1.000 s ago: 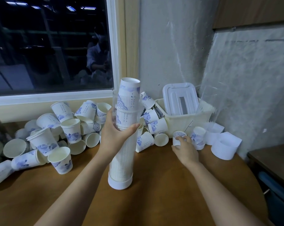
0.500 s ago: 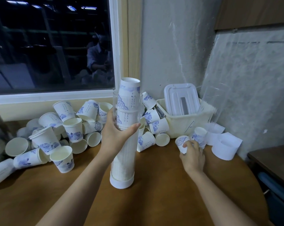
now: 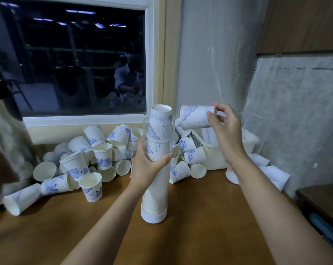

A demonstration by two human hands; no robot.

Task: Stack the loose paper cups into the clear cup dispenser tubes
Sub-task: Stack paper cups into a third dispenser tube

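A clear dispenser tube [image 3: 155, 190] stands upright on the wooden table on a white base cap, filled with stacked upside-down cups. The top cups [image 3: 160, 115] stick out above its rim. My left hand [image 3: 148, 165] grips the tube around its upper part. My right hand [image 3: 224, 127] holds a white paper cup with a blue print [image 3: 195, 117] by its bottom end, lying sideways in the air just right of the tube's top, mouth towards the tube. A pile of loose cups [image 3: 96, 159] lies behind and to the left of the tube.
A white bin [image 3: 217, 155] stands against the wall behind my right arm, with more cups in front of it. A second clear tube [image 3: 257, 131] leans at the right wall beside white caps [image 3: 276, 175]. A metal vessel [image 3: 5, 150] stands at far left. A dark cabinet [image 3: 322, 199] is at right.
My right hand picked a cup off the table near the white bin and lifted it up beside the top of the tube. My left hand kept its grip on the tube.
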